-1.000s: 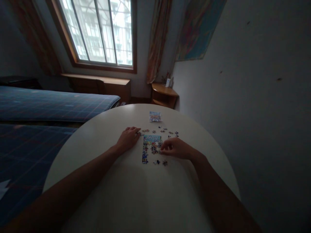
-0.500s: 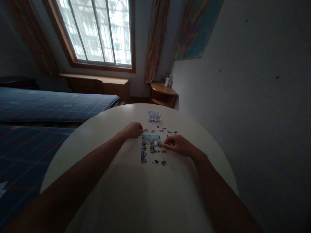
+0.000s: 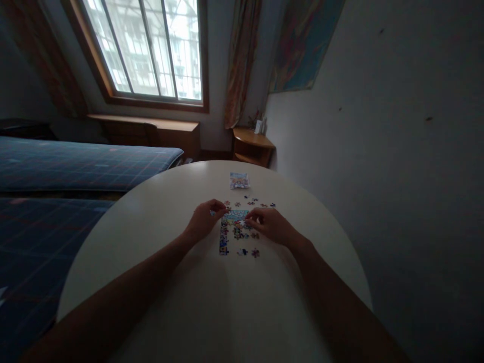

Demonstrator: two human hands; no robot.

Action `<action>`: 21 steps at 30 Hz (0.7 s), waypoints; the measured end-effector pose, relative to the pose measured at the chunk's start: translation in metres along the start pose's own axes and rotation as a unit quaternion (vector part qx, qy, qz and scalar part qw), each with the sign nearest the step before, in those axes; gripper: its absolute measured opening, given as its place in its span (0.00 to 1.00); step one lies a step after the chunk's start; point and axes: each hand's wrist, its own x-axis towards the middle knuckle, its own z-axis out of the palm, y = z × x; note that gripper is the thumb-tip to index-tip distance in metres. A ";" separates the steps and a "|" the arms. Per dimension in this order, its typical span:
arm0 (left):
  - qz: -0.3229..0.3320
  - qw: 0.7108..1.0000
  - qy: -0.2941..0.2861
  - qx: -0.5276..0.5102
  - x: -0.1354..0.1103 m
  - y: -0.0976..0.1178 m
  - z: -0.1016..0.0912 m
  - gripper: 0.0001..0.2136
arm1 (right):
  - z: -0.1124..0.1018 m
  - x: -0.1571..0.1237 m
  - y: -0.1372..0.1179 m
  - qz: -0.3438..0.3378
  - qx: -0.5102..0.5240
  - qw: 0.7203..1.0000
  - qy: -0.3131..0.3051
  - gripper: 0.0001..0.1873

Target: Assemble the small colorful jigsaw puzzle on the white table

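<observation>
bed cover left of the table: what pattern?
Dark blue bed cover with a thin-lined grid check. The head view shows it best.

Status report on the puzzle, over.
Left hand at half-built puzzle top-left corner. Right hand on its upper right edge. Loose pieces scattered just beyond.

Worktop [image 3: 196, 302]: round, pale, plain surface, near half bare.

Items lying directly on it, all in the far half:
- Partly assembled jigsaw [image 3: 231, 229], flat, near the centre. Its top band and left column are filled in; gaps show lower right.
- Scattered loose pieces [image 3: 251, 202], in a loose row just beyond the jigsaw's far edge.
- Two separate pieces [image 3: 249, 252], just beside the jigsaw's near right corner.
- Small picture card [image 3: 239, 180], flat, beyond the loose row, apart from it.
</observation>
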 end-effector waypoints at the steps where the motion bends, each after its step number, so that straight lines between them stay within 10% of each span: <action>1: -0.002 1.000 -0.002 -0.021 -0.006 0.004 0.002 0.07 | 0.003 0.001 -0.004 -0.002 0.009 1.000 0.012 0.08; 21: -0.018 0.991 -0.025 -0.132 -0.025 0.024 0.013 0.13 | 0.016 0.004 -0.020 -0.015 0.072 0.996 0.051 0.08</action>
